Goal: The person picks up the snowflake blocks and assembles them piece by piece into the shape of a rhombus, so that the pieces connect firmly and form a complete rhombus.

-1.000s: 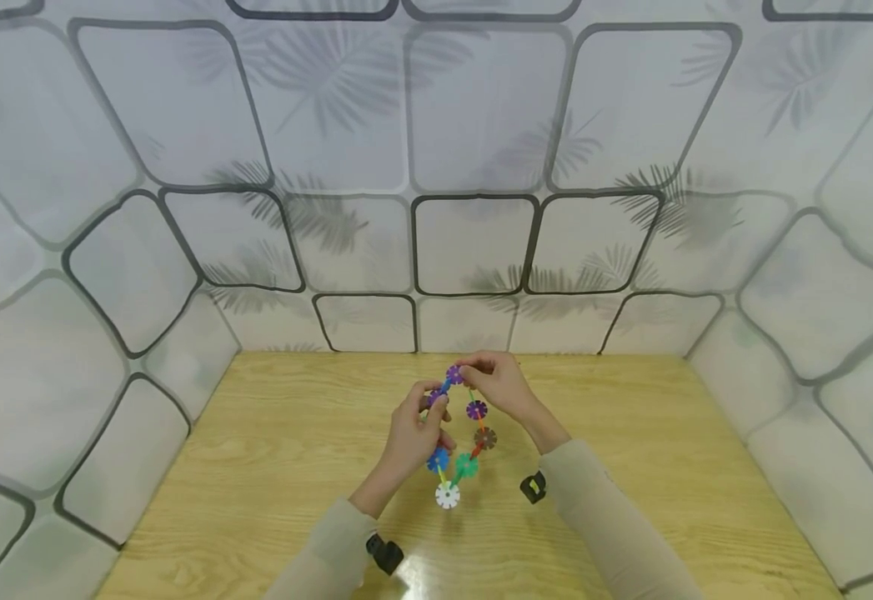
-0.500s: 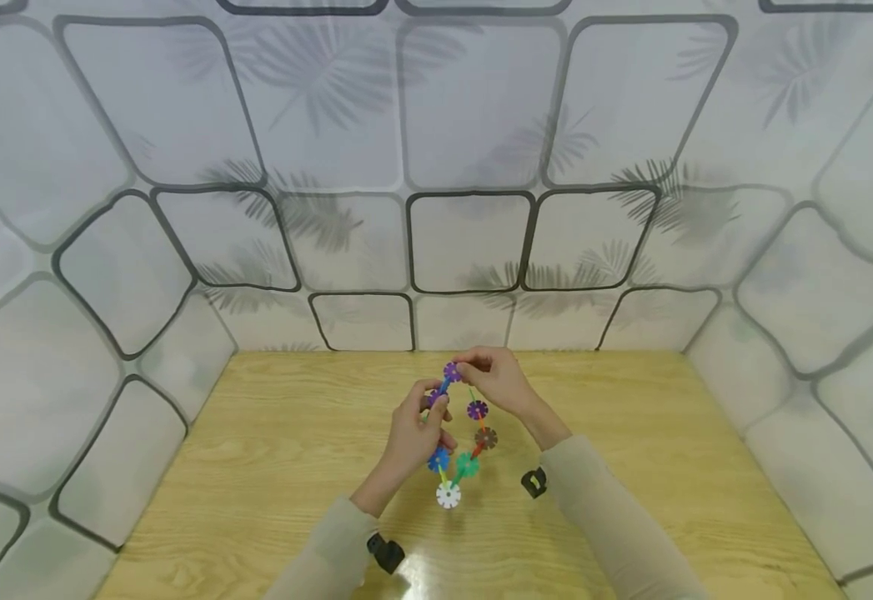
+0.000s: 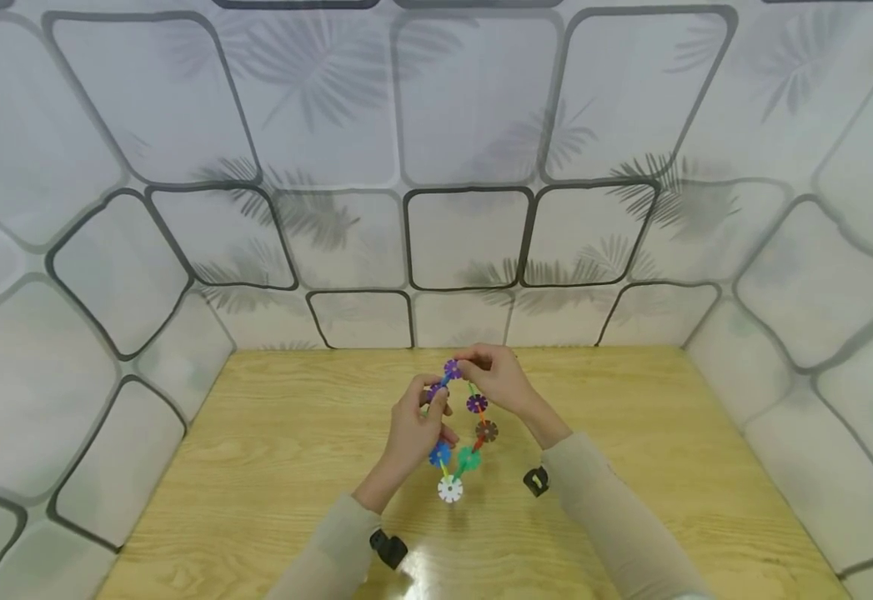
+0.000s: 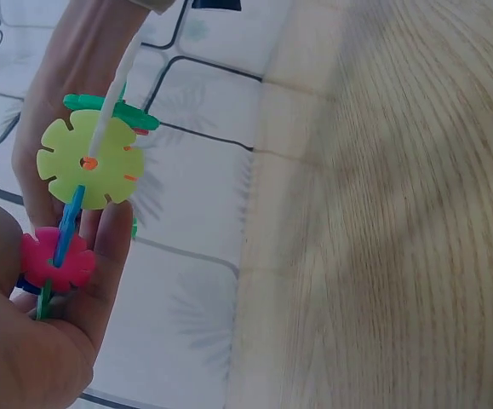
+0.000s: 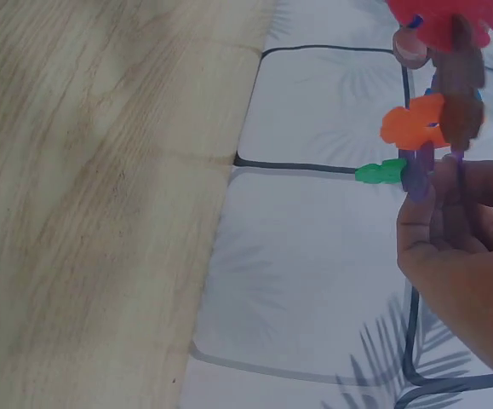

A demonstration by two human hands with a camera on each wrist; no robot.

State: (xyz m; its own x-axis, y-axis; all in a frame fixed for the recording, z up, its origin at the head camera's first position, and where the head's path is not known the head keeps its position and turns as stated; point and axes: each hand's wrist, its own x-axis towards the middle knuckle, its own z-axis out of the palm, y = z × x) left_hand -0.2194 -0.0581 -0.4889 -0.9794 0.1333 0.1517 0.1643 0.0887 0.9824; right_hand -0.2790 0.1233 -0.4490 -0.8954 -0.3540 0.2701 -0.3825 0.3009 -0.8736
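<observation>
A loop of notched plastic discs linked edge to edge hangs between both hands above the table. My left hand (image 3: 409, 429) grips its left side, thumb against a purple disc (image 3: 437, 392). At the top, my right hand (image 3: 502, 383) pinches another purple disc (image 3: 452, 369) between thumb and fingers. A white disc (image 3: 450, 489) hangs lowest, between a blue disc (image 3: 439, 454) and a green disc (image 3: 469, 459); a brown disc (image 3: 486, 431) is on the right side. In the left wrist view, a yellow disc (image 4: 88, 162) and a pink disc (image 4: 57, 257) show; an orange disc (image 5: 412, 121) shows in the right wrist view.
The wooden table (image 3: 278, 467) runs back to a pale patterned curtain (image 3: 466, 242), which also encloses both sides. Black wrist devices sit at the sleeves, one on the left (image 3: 388, 549) and one on the right (image 3: 536, 481).
Both hands keep their hold on the disc loop and barely move. The head view has tilted down slightly, so the hands and loop appear a little higher.
</observation>
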